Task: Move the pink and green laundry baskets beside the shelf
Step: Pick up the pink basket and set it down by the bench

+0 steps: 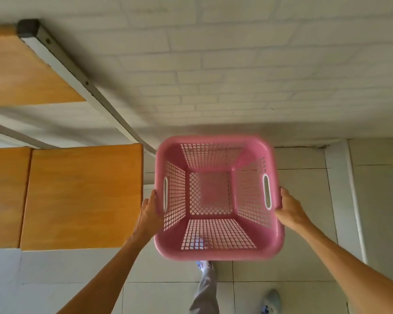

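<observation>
The pink laundry basket (216, 253) is square, perforated and empty, with a white-rimmed handle slot on each side. It sits in the middle of the view, just right of the shelf (82, 196), close to the wall; I cannot tell whether it touches the floor. My left hand (149, 211) grips its left rim by the handle slot. On the opposite rim, my right hand (289, 209) holds on the same way. No green basket is in view.
The shelf has wooden boards (23, 71) and a white metal upright (82, 81) on the left. A white brick-pattern wall (236, 64) stands behind. Pale floor tiles (304, 257) spread to the right. My legs and shoes (271, 301) are below the basket.
</observation>
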A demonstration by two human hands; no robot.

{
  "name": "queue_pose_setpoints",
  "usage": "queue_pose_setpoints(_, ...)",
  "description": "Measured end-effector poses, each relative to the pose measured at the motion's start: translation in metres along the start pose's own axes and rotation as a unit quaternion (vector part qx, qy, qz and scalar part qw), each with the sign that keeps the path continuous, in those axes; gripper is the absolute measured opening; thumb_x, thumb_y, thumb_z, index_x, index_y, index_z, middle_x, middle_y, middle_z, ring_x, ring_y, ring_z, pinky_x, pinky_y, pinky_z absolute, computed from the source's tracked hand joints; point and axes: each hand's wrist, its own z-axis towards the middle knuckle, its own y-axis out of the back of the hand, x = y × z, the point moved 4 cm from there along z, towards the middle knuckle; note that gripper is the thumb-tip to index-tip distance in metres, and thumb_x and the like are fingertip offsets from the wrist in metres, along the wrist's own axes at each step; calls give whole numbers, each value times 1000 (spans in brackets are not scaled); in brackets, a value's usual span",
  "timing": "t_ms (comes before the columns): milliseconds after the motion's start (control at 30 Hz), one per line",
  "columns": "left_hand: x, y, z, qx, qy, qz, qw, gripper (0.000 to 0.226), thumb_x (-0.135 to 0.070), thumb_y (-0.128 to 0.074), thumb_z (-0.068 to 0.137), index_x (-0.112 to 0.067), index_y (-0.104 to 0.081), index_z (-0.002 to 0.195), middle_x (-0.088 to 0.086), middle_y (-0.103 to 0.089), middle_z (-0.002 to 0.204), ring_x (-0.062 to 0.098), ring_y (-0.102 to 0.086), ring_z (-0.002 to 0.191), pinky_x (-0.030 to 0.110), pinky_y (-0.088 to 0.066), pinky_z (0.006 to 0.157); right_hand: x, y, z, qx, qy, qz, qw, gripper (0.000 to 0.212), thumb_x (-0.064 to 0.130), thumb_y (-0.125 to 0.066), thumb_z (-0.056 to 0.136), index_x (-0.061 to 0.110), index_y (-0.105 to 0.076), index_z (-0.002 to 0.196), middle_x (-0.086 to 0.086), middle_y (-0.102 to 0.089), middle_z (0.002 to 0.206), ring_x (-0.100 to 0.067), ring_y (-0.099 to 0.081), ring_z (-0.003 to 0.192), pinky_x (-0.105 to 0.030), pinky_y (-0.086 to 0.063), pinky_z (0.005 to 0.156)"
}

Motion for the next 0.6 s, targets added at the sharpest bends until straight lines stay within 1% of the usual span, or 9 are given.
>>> queue_pose_setpoints(67, 0, 4, 10, -15, -16, -13, 1000, 87, -73, -40, 80, -21, -28, 149, 5, -61, 115, 28, -67, 94, 52, -62, 62, 6, -1, 10, -7, 11, -2, 1000, 47, -1, -58, 91, 15, -46, 133, -5, -68, 101, -19, -68, 81, -27, -58, 64)
queue_pose_setpoints(200, 2, 3, 33, -36, -44, -19, 998, 100, -86, -28, 75, -21, -26, 150, 10, -56, 120, 30, -64, 101, 55, -61, 62, 12, -2, 30, -32, 33, -18, 999, 47, -1, -58, 92, 17, -46, 134, 2, -66, 97, -21, -71, 84, -35, -63, 70)
queue_pose_setpoints(267, 2, 3, 39, -33, -41, -20, 998, 105, -92, -25, 70, -23, -24, 151, 9, -55, 121, 29, -65, 101, 52, -62, 61, 13, 0, 36, -40, 28, -14, 999, 52, -4, -60, 90, 15, -46, 136, 0, -67, 99, -21, -70, 84, -38, -63, 73)
queue_pose_setpoints(333, -10, 8, 33, -20, -42, 2, 999, 96, -83, -34, 78, -23, -22, 152, 12, -54, 122, 27, -63, 103, 52, -62, 65, 14, 2, 35, -37, 37, -20, 998, 57, 0, -61, 90, 17, -42, 141, -6, -69, 110, -19, -69, 86, -38, -62, 75)
queue_pose_setpoints(400, -32, 16, 17, -30, -32, 28, 999, 77, -49, -55, 92, -16, -23, 153, 17, -54, 126, 25, -56, 110, 52, -60, 76, 19, 5, 24, -36, 59, -47, 996, 61, 10, -62, 93, 19, -34, 147, -10, -68, 120, -21, -71, 86, -35, -62, 73)
queue_pose_setpoints(433, -43, 19, 8, -33, -30, 38, 998, 71, -32, -61, 93, -12, -26, 152, 19, -53, 130, 26, -53, 113, 54, -56, 80, 22, 8, 14, -36, 62, -59, 996, 64, 16, -62, 94, 18, -30, 150, -13, -67, 124, -25, -72, 90, -37, -61, 74)
queue_pose_setpoints(467, -53, 22, 0, -35, -31, 43, 998, 69, -23, -64, 93, -11, -28, 151, 19, -53, 133, 28, -50, 116, 55, -53, 83, 26, 12, 2, -35, 55, -63, 996, 68, 21, -62, 95, 15, -26, 152, -16, -63, 130, -30, -71, 98, -39, -59, 79)
queue_pose_setpoints(533, -79, 35, -19, -25, -57, 49, 997, 69, -21, -66, 93, -13, -31, 151, 17, -52, 138, 31, -49, 125, 58, -51, 88, 33, 25, -30, -40, 27, -47, 998, 76, 30, -60, 96, 10, -18, 156, -21, -54, 140, -36, -66, 111, -38, -54, 82)
queue_pose_setpoints(600, -107, 48, -43, -7, -92, 71, 993, 71, -28, -67, 91, -19, -30, 152, 14, -53, 139, 30, -51, 126, 60, -52, 90, 35, 39, -71, -43, 12, -8, 999, 79, 36, -57, 97, 9, -14, 157, -22, -50, 144, -38, -63, 115, -36, -50, 81)
